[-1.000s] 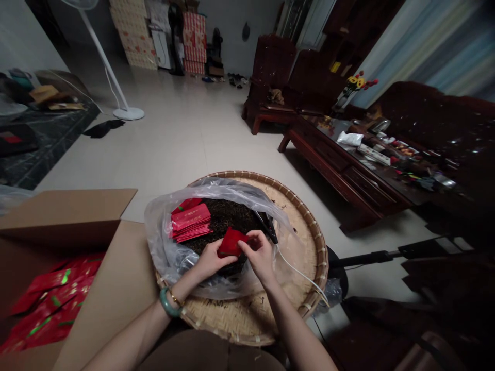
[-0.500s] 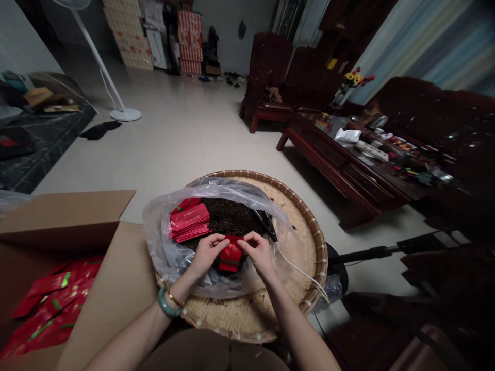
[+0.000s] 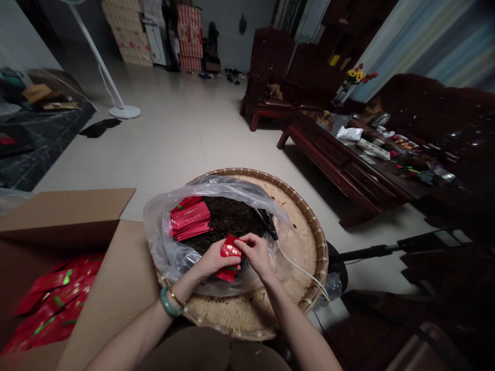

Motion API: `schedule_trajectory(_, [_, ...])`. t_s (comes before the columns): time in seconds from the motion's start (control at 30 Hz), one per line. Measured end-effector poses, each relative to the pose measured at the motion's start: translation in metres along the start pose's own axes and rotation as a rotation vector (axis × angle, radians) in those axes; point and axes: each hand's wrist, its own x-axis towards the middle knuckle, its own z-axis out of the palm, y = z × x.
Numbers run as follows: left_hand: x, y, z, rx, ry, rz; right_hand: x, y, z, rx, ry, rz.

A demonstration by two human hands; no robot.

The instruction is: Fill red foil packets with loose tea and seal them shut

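Note:
A small red packet [image 3: 231,251] with gold print is held between my two hands over the open plastic bag. My left hand [image 3: 213,259] is wrapped round its left side and lower part. At its upper right, the thumb and fingers of my right hand [image 3: 255,252] pinch the edge. Dark loose tea leaves [image 3: 232,214] fill the clear plastic bag [image 3: 154,242]. On the leaves at the left lies a stack of flat red packets [image 3: 190,220]. A black handheld tool [image 3: 266,223] with a white cord rests at the leaves' right side.
The bag sits on a round woven bamboo tray [image 3: 315,247]. To my left stands an open cardboard box [image 3: 96,288] with many red packets [image 3: 54,299] inside. A dark wooden coffee table [image 3: 340,170] loaded with items is at the right; a white fan stand [image 3: 124,112] is farther back.
The red packet was turned about, hung flat from both hands' fingertips half a second ago, and is now tilted. My left hand has moved down round it while my right stays at its top.

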Motion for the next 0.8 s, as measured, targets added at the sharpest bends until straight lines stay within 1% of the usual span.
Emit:
schedule_trajectory(0.1, [0.001, -0.005, 0.002, 0.082, 0.039, -0.048, 0.002, -0.003, -0.003, -0.15, -0.063, -0.061])
schedule_trajectory(0.27, [0.001, -0.003, 0.003, 0.393, 0.001, 0.028, 0.01, -0.011, -0.007, -0.493, -0.25, -0.237])
schedule_trajectory(0.33, [0.001, -0.001, 0.003, 0.481, 0.013, 0.033, 0.013, -0.011, -0.007, -0.564, -0.277, -0.312])
schedule_trajectory(0.4, [0.0, 0.0, 0.002, 0.509, 0.019, 0.029, 0.016, -0.008, -0.005, -0.585, -0.26, -0.372])
schedule_trajectory(0.5, [0.001, 0.0, -0.002, 0.491, -0.012, 0.031, 0.02, -0.004, -0.004, -0.564, -0.241, -0.418])
schedule_trajectory(0.6, [0.003, -0.003, -0.003, 0.426, -0.032, 0.01, 0.022, -0.003, -0.003, -0.541, -0.237, -0.408])
schedule_trajectory(0.73, [0.004, -0.004, 0.002, 0.143, -0.016, -0.112, 0.028, -0.003, -0.007, -0.529, -0.227, -0.342])
schedule_trajectory(0.8, [0.004, -0.003, 0.004, 0.051, 0.015, -0.12, 0.037, -0.002, -0.015, -0.583, -0.137, -0.333])
